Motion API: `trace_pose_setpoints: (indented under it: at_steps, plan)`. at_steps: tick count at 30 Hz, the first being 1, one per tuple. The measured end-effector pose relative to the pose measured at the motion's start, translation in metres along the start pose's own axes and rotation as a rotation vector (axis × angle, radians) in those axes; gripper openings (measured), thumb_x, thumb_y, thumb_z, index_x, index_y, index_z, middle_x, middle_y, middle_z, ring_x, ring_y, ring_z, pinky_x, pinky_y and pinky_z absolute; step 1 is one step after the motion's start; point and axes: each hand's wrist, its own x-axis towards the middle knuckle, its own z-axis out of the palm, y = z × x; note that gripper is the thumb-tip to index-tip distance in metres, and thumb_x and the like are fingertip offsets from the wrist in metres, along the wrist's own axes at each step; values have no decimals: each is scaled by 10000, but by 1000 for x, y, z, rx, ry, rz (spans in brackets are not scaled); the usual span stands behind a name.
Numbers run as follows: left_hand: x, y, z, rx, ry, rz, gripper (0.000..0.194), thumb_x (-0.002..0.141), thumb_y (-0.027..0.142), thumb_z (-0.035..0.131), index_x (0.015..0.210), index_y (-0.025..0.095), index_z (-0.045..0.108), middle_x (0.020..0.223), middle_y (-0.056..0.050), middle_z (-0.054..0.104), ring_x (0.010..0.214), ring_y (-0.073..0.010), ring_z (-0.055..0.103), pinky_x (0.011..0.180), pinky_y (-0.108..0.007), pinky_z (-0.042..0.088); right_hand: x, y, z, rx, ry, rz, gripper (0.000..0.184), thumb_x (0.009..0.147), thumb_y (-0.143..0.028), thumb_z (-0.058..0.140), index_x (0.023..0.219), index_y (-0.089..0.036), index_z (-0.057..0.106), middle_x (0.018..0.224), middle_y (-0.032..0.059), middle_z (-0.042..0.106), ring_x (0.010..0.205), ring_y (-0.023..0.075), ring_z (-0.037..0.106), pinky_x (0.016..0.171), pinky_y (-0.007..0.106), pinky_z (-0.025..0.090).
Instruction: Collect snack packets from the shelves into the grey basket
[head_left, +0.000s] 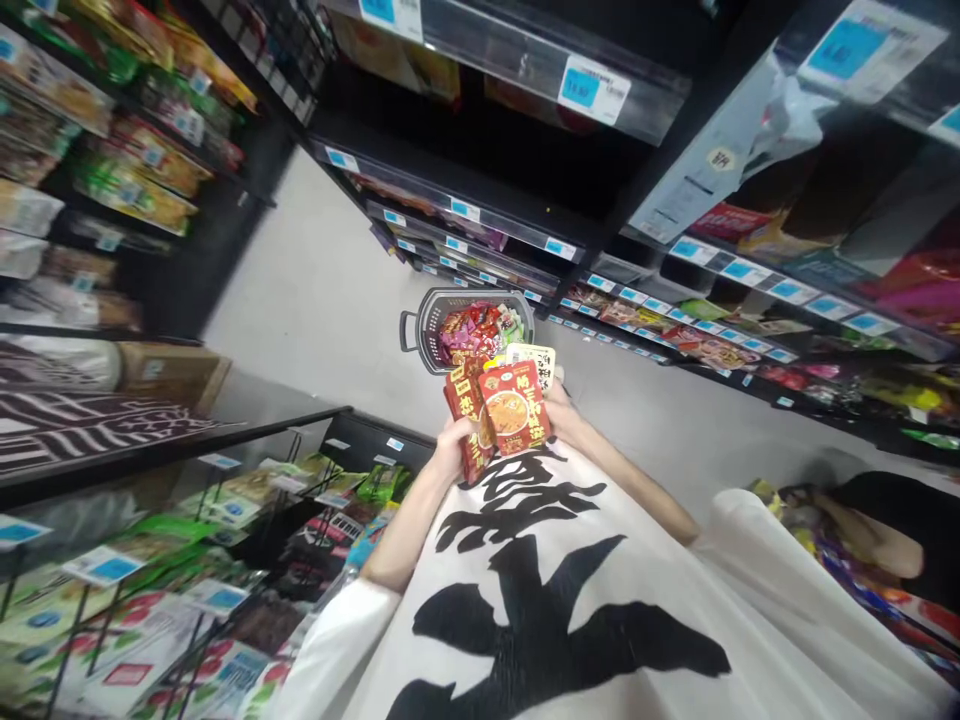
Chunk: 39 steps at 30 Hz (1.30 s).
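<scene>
Red stack (469,400) and red front packet (512,408) are held overlapping before the shirt (525,600), short of the grey basket (432,338) beyond on the floor. Left hand (452,447): grip clamped on the stack's near-left side. Right hand (561,412): grip clamped at the front packet's right edge, hence nearer it; a pale packet (534,356) shows behind. The front packet's long axis runs roughly from shirt towards basket.

A: Left side?
B: A brown cardboard box (154,370) shows beyond the pale grey floor (262,270). Bagged goods (142,200) fill the upper-left racks.
A: Opposite?
B: Black shelving (495,228) carries blue-and-white price labels (593,88). Another person (900,500), in black, is partly visible, lower right.
</scene>
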Motion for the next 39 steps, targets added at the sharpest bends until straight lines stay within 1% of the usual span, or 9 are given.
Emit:
trace_pose_setpoints:
  at_steps: [5, 9, 12, 15, 19, 23, 29, 33, 39]
  plan:
    - [-5, 25, -17, 237, -117, 33, 432, 537, 299, 657, 952, 180, 672, 810, -31, 719, 701, -224, 658, 620, -313, 523, -3, -2, 4, 55, -46, 32, 652, 531, -227, 951, 1104, -275, 643, 984, 2, 786, 958, 311, 757, 854, 489, 656]
    - [-16, 78, -31, 460, -309, 108, 408, 614, 316, 671, 1003, 206, 727, 933, -60, 736, 820, -256, 660, 716, -348, 546, -5, 0, 6, 55, -33, 41, 650, 508, -192, 949, 1080, -260, 648, 1019, -1, 782, 982, 298, 744, 880, 472, 642]
    - [-22, 129, -14, 682, -521, 132, 563, 655, 348, 702, 1201, 213, 724, 1051, -88, 747, 960, -316, 677, 854, -415, 562, -5, 0, 6, 61, -52, 69, 620, 538, -192, 944, 1088, -246, 663, 1060, 21, 783, 1014, 308, 735, 904, 481, 624]
    - [-21, 160, 29, 1119, -836, 155, 588, 635, 341, 749, 1208, 211, 731, 1251, -110, 706, 1148, -362, 637, 982, -426, 527, -6, -4, 8, 40, -94, 46, 565, 542, -207, 937, 1047, -236, 686, 1050, 27, 783, 1011, 313, 731, 918, 470, 615]
    - [-16, 143, 87, 1775, -1014, 106, 452, 627, 306, 718, 1054, 165, 770, 1287, -163, 650, 1026, -361, 656, 922, -448, 519, -4, -12, 13, -28, -142, 5, 525, 494, -218, 924, 969, -234, 699, 943, 11, 778, 1007, 328, 722, 939, 460, 604]
    - [-10, 107, 109, 2156, -1040, 150, 668, 556, 251, 751, 1219, 171, 752, 1448, -205, 566, 1083, -389, 625, 930, -494, 503, -5, -16, 16, -61, -174, -1, 542, 530, -249, 909, 1031, -219, 707, 920, 29, 780, 1015, 339, 718, 917, 464, 605]
    - [-5, 109, 103, 2219, -1067, 211, 847, 666, 312, 688, 1475, 93, 568, 1487, -264, 514, 1182, -416, 600, 980, -491, 499, -9, -16, 19, 27, -184, -4, 634, 527, -358, 938, 1104, -229, 707, 1003, 49, 781, 1058, 331, 706, 885, 427, 615]
    - [-7, 125, 100, 2210, -1011, 36, 808, 743, 379, 625, 1497, 105, 533, 1484, -245, 536, 1149, -392, 640, 932, -458, 529, -8, -14, 21, 18, -205, 1, 690, 512, -310, 960, 1148, -235, 706, 1028, 41, 787, 1076, 330, 712, 920, 433, 611]
    - [-7, 139, 60, 1669, -1107, -105, 680, 689, 410, 693, 1333, 192, 687, 1351, -156, 696, 1176, -374, 666, 992, -435, 523, -10, -8, 21, 16, -219, 47, 701, 615, -276, 934, 1261, -230, 665, 1101, 47, 796, 967, 276, 755, 922, 435, 619]
